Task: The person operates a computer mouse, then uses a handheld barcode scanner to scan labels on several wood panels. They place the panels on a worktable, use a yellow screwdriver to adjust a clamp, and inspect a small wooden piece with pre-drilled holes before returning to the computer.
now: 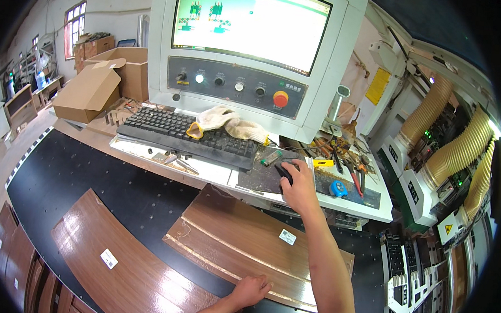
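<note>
My right hand (299,187) is wrapped over a black computer mouse (284,170) on a dark mat (256,179). My left hand (249,291) rests at the near edge of a brown wood-grain panel (241,224), its fingers curled; what they hold, if anything, is hidden. That panel carries a white label (287,236) and pale strips along its length. Another brown panel (125,269), also labelled, lies to the left. Left of the mouse sits a black keyboard (178,135), with pale work gloves (229,124) lying across it.
Above the keyboard stands a lit monitor (251,26) over a control panel with a red emergency stop button (280,99). A blue tape measure (338,188) and several hand tools (349,161) lie at right. Cardboard boxes (89,91) stand left; ribbed hoses (458,145) hang at right.
</note>
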{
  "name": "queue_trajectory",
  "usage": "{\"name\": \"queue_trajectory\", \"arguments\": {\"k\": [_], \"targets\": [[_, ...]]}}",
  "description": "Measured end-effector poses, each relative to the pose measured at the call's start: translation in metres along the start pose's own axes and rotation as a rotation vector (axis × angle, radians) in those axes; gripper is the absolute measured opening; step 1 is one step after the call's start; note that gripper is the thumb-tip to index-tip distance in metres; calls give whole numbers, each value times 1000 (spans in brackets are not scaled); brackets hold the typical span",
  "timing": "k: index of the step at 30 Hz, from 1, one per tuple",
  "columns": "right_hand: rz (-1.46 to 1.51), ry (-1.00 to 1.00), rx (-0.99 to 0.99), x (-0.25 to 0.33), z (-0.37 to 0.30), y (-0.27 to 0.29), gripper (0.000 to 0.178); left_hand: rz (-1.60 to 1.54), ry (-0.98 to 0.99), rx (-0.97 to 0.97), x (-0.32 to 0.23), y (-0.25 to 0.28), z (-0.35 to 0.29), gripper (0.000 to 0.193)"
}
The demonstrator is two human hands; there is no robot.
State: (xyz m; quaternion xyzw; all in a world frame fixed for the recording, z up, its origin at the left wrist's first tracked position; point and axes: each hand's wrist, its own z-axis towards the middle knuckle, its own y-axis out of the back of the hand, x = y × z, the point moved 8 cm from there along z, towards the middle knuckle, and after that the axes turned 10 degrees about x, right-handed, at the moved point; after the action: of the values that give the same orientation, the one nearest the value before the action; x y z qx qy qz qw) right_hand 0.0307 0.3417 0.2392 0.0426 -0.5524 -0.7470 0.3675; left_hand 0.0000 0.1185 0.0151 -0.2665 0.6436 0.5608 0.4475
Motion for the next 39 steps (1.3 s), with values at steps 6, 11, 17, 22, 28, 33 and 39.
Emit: {"name": "queue_trajectory", "arguments": {"k": [6,11,17,22,28,33,39], "targets": [[-1,13,-11,1,-1,0,42,-3,16,16,1,-1,1,41],[-10,-12,-1,-1,-1,1,48,13,45,57,4,-4,2,41],[-30,12,4,2,0,1,46,-46,7,-6,5,-7,-1,39],[-14,8,5,1,0,1,43,-17,15,18,8,-8,2,38],[-34,20,-14,-2,3,0,42,-3,8,19,8,-10,3,37],[7,39,15,-4,2,-4,42,10,-17,26,13,-13,4,36],[0,40,11,-4,3,-4,42,9,-6,36,5,-5,0,40]]}}
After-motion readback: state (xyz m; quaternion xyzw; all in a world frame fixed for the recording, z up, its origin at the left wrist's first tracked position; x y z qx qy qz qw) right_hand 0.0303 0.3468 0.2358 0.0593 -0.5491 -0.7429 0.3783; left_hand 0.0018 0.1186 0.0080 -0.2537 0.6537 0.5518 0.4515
